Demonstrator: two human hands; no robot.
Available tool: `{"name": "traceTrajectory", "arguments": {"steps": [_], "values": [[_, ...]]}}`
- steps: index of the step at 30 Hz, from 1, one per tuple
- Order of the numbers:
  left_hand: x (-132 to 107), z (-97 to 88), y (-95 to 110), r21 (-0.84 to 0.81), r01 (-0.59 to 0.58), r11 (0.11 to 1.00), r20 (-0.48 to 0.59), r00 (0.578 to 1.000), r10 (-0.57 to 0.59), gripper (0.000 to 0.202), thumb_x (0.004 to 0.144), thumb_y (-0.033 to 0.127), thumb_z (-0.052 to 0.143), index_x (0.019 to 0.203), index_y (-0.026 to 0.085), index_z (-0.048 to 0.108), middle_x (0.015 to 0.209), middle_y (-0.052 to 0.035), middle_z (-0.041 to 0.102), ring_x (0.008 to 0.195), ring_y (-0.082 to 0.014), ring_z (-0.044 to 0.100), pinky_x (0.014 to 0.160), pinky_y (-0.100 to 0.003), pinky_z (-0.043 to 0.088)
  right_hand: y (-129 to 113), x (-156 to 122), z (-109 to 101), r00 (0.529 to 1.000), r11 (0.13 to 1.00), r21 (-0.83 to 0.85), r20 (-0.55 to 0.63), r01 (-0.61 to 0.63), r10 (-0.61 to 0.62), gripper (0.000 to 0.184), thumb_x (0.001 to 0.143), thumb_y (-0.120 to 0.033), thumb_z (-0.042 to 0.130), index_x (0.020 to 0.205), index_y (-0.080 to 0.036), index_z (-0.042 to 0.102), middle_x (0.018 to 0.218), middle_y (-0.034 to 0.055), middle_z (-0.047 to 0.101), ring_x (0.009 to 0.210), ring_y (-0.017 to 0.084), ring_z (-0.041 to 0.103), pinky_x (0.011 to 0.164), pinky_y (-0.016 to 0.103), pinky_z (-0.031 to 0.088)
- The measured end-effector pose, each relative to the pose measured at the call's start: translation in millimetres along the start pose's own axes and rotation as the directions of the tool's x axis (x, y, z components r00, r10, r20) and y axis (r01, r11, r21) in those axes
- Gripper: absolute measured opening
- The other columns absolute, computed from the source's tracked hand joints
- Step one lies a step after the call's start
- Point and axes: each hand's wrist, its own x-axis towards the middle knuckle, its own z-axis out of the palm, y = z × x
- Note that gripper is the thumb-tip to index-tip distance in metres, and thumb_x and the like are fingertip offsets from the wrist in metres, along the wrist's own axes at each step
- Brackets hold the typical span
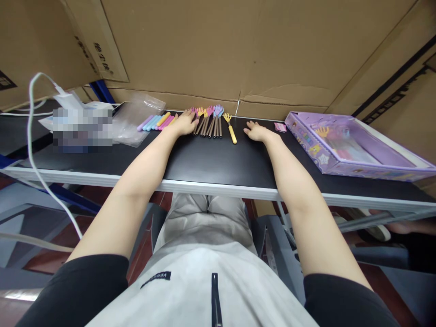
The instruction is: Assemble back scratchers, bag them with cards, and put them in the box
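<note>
My left hand (185,122) lies flat on the black table (211,163), fingers stretched out, touching the left side of a row of several small rakes (209,120) with brown handles and coloured heads. My right hand (256,131) rests flat and open on the table, holding nothing. Between the two hands lies a single rake with a yellow handle (230,127). Just left of my left hand is a bunch of pastel handles (157,121) in purple, blue, yellow and pink.
A purple toy box (344,145) with a clear window sits at the right. A small pink tag (280,127) lies near it. A clear plastic bag (136,118), a white charger and cable (64,97) are at the left. Cardboard boxes (238,50) wall the back.
</note>
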Motion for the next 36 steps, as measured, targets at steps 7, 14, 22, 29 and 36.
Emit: {"name": "traceTrajectory", "arguments": {"steps": [7, 14, 22, 29, 36], "values": [[-2, 0.1, 2, 0.012, 0.001, 1.0, 0.174, 0.985, -0.004, 0.069, 0.11, 0.037, 0.035, 0.172, 0.007, 0.032, 0.176, -0.0158, 0.035, 0.163, -0.0275, 0.039, 0.133, -0.035, 0.03, -8, -7, -3, 0.999, 0.996, -0.09, 0.052, 0.008, -0.003, 0.061, 0.114, -0.026, 0.042, 0.17, -0.003, 0.037, 0.177, 0.0203, 0.029, 0.166, 0.028, 0.032, 0.136, 0.034, 0.023], [1, 1.8, -1, 0.014, -0.014, 1.0, 0.159, 0.987, 0.012, 0.069, 0.109, 0.038, 0.035, 0.172, 0.01, 0.034, 0.176, -0.0136, 0.035, 0.162, -0.0262, 0.04, 0.133, -0.034, 0.029, -8, -6, -1, 1.0, 0.998, -0.065, 0.018, 0.021, -0.019, 0.059, 0.112, -0.025, 0.047, 0.166, -0.003, 0.045, 0.174, 0.0219, 0.036, 0.163, 0.029, 0.039, 0.134, 0.034, 0.027], [-3, -1.6, 4, 0.026, -0.01, 1.0, 0.154, 0.988, 0.005, 0.068, 0.109, 0.039, 0.035, 0.171, 0.011, 0.038, 0.175, -0.0142, 0.037, 0.163, -0.0292, 0.039, 0.134, -0.04, 0.029, -12, -5, 3, 0.994, 0.993, -0.053, -0.018, 0.104, -0.105, 0.055, 0.109, -0.019, 0.047, 0.163, -0.005, 0.051, 0.169, 0.0192, 0.047, 0.159, 0.03, 0.046, 0.131, 0.039, 0.034], [-6, -4.0, 7, 0.03, 0.001, 1.0, 0.161, 0.987, -0.006, 0.069, 0.11, 0.039, 0.035, 0.171, 0.006, 0.035, 0.174, -0.0178, 0.038, 0.163, -0.0296, 0.039, 0.134, -0.039, 0.029, -39, -19, 3, 0.976, 0.992, 0.01, -0.183, 0.123, -0.119, 0.042, 0.111, -0.037, 0.048, 0.128, -0.013, 0.077, 0.143, 0.0225, 0.07, 0.141, 0.039, 0.062, 0.122, 0.059, 0.041], [-3, -1.2, 3, 0.043, -0.014, 0.999, 0.156, 0.988, 0.007, 0.068, 0.109, 0.041, 0.033, 0.171, 0.012, 0.037, 0.176, -0.0128, 0.037, 0.164, -0.0266, 0.037, 0.134, -0.035, 0.028, -58, -28, 8, 0.98, 0.994, 0.105, -0.196, 0.044, -0.023, 0.022, 0.1, -0.034, 0.069, 0.104, -0.014, 0.078, 0.13, 0.0225, 0.074, 0.132, 0.039, 0.068, 0.117, 0.056, 0.048]]}}
